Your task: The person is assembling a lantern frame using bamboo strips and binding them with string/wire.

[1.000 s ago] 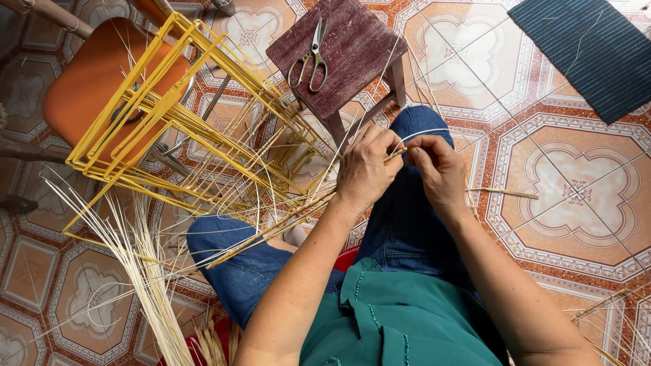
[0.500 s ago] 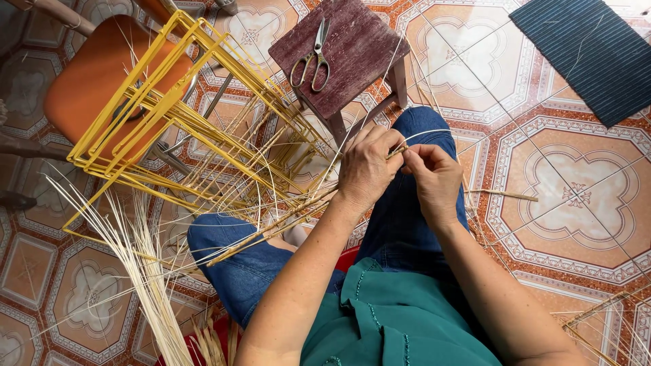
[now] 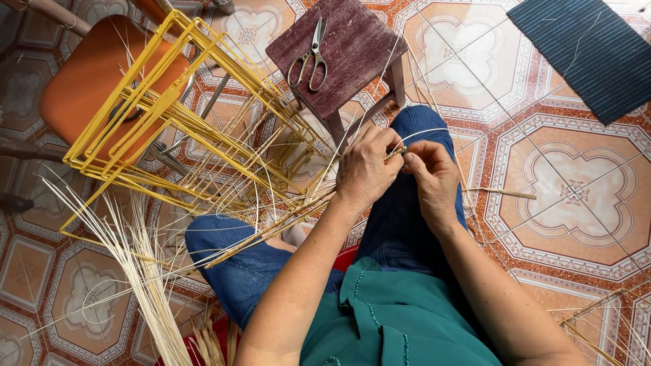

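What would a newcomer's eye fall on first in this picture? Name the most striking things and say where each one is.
At the centre, the left hand and right hand meet over the blue-clad knee, pinching a thin pale strip. To the left, a yellow wire frame leans over an orange chair, with pale reeds fanned out below. At the top, scissors lie on a dark wooden stool.

No packages, no labels, no signs, no screens anywhere in view; nothing printed or boxed on the tiled floor, the stool or the chair
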